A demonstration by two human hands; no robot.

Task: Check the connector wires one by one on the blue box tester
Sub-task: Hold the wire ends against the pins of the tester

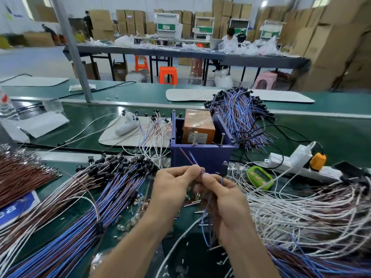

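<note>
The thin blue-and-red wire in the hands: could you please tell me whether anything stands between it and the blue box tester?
Nothing visible does. The left hand and right hand pinch the thin blue-and-red wire in front of the blue plastic box tester, tips pointing up before its front wall.

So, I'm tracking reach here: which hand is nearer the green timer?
Right. The right hand sits just left of the green timer; the left hand, also pinching the connector wire, is farther left.

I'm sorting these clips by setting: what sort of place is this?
Probably a factory floor for assembling and testing wire harnesses: bundles of connector wires heaped on a long green workbench, a blue box tester among them, and stacked cardboard cartons along the far wall.
</note>
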